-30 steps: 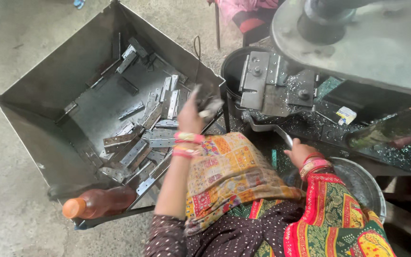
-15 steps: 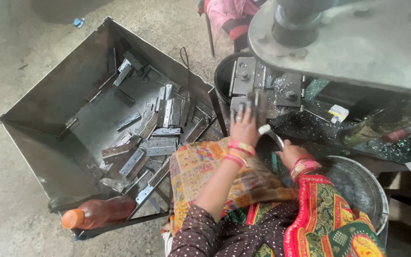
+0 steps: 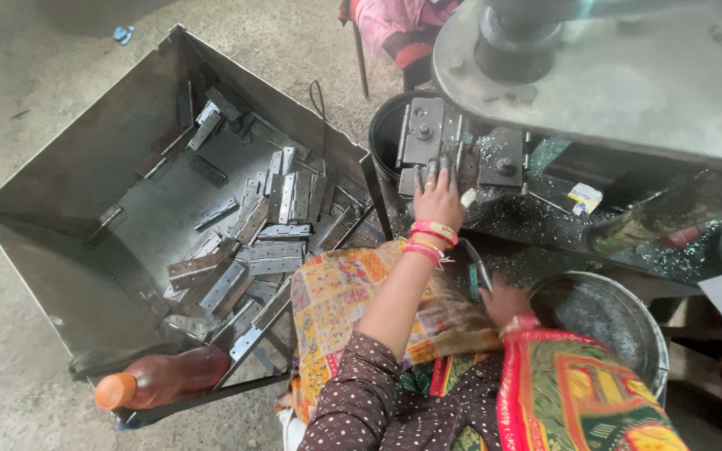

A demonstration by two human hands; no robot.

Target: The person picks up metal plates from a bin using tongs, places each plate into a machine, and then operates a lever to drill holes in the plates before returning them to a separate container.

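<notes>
Press machine fills the far side, its grey round head over a die block — and that block is the landmark. Left of the block sits the big open steel bin, with a heap of flat hinge plates lying every which way, long axes mostly slanting up toward the block. Near and right of the block stands a round metal tub. Left hand is right up at the block's near face, arm stretched straight forward, wrist in red and pink bangles, fingers spread and pressed flat against the metal there; whether a plate sits under them I cannot tell. Right hand hangs back, near the tub's rim, closed around a thin dark tool that points up toward the block. An orange bottle lies at the bin's near corner, well away from the block.
</notes>
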